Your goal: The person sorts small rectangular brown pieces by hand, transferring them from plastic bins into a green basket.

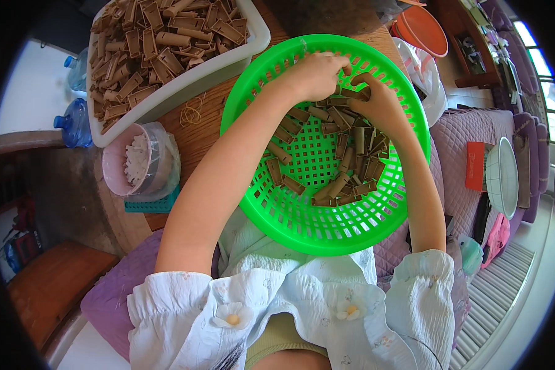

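Note:
A bright green slotted plastic basket (262, 216) tilts in front of me, its near rim over my lap. Several brown trough-shaped plastic pieces (340, 185) lie loose inside it, mostly toward the right and the far side. My left hand (317, 75) is over the basket's far part, its fingers curled and closed; whatever they grip is hidden. Close beside it, my right hand (381, 106) reaches in from the right. Its bent fingers close around a brown plastic piece (364, 94), partly covered by the hand.
A white tub (179, 92) heaped with similar brown pieces stands at the far left on the wooden table (197, 139). Near it are a pink bucket (114, 163) with white bits and a yellow rubber band (191, 115). An orange basin (422, 31) sits at the far right.

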The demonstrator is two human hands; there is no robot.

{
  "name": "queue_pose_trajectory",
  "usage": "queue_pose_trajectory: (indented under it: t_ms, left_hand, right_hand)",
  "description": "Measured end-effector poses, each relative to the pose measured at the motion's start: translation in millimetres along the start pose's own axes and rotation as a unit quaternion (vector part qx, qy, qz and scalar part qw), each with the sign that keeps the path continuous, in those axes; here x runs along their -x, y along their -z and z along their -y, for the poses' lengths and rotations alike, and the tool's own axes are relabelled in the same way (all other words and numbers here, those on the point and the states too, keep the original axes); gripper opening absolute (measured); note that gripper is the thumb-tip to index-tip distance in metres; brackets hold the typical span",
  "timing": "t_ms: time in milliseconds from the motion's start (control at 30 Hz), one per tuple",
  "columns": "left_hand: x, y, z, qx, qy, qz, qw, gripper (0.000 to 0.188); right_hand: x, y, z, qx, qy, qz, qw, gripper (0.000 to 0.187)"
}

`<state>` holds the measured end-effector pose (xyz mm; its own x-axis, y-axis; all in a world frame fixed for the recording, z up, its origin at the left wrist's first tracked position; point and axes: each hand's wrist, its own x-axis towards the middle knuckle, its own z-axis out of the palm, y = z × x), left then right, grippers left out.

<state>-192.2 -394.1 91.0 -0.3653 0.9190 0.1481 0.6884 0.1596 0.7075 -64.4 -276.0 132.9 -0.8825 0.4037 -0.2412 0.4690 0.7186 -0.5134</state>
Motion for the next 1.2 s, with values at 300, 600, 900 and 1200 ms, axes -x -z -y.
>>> queue_pose_trajectory:
  t_ms: [300, 600, 900, 1200]
  left_hand:
    - [-4, 12, -18, 0.009, 0.016, 0.011, 1.0, 0.022]
    - [-1, -3, -7, -0.071, 0.049, -0.008, 0.996, 0.023]
    - [6, -23, -13, -0.222, -0.037, 0.143, 0.964, 0.023]
    - [3, -14, -19, -0.181, 0.063, 0.147, 0.97, 0.03]
  right_hand:
    - [7, -18, -1, 0.127, 0.081, -0.021, 0.988, 0.04]
    - [7, 40, -15, -0.48, -0.023, -0.029, 0.876, 0.023]
    - [0, 22, -11, -0.084, 0.089, -0.068, 0.99, 0.039]
    - [-3, -4, -14, 0.128, 0.115, -0.072, 0.982, 0.031]
